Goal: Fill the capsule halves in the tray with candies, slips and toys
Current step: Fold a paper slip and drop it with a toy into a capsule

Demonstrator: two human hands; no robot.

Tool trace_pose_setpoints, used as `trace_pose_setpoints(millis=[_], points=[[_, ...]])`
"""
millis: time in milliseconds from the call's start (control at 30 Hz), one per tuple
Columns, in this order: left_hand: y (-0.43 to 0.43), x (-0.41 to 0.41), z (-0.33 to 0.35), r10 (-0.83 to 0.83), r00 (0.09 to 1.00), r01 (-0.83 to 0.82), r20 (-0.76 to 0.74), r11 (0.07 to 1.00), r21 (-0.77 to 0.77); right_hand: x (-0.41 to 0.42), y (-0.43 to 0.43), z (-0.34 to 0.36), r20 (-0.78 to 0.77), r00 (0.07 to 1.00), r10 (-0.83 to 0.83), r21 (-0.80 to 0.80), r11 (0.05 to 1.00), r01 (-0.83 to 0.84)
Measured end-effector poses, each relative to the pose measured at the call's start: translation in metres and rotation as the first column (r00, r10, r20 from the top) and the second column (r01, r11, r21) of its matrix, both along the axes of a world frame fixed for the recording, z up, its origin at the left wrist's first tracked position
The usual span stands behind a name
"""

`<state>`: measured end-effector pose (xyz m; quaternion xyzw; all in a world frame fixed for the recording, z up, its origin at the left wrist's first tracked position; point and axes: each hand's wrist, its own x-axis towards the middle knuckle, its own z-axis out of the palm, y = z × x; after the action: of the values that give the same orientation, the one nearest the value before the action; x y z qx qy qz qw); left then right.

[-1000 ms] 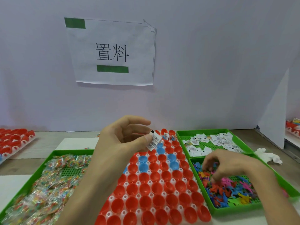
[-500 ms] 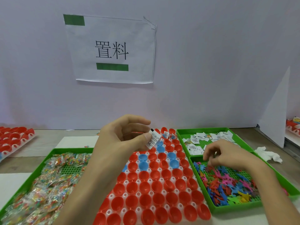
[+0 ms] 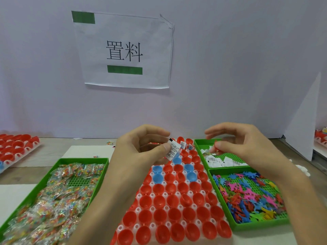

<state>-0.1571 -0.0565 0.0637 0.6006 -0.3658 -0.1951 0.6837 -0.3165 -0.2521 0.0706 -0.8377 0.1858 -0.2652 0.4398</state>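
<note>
Pinching a slip (image 3: 174, 150) and a red toy (image 3: 216, 145)

Your left hand (image 3: 143, 147) has its grip clamped on the printed slip above the far rows of capsule halves (image 3: 160, 188) in the tray (image 3: 120, 228). Your right hand (image 3: 247, 144) has its grip clamped on the red toy above the green slip bin (image 3: 198, 145) beside it.

Red, blue capsule halves (image 3: 160, 201) open-side up in white tray (image 3: 120, 227), mostly empty.
</note>
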Motion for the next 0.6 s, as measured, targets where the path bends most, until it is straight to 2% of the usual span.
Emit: trace_pose_setpoints(millis=[167, 267, 500, 600], points=[[-0.003, -0.006, -0.001, 0.034, 0.999, -0.035, -0.027, 0.999, -0.039, 0.012, 0.045, 0.017, 0.132, 0.980, 0.150, -0.051, 0.988, -0.145], [-0.003, -0.008, 0.000, 0.036, 0.998, -0.039, -0.046, 0.998, -0.049, 0.017, 0.060, 0.020, 0.174, 0.972, 0.158, -0.078, 0.986, -0.147], [-0.001, -0.009, 0.001, 0.059, 0.993, -0.069, -0.098, 0.993, -0.097, 0.020, 0.071, 0.023, 0.265, 0.955, 0.135, 0.068, 0.985, -0.158], [0.000, -0.008, 0.001, 0.074, 0.994, -0.082, -0.085, 0.992, -0.094, 0.020, 0.073, 0.024, 0.274, 0.953, 0.127, 0.053, 0.988, -0.147]])
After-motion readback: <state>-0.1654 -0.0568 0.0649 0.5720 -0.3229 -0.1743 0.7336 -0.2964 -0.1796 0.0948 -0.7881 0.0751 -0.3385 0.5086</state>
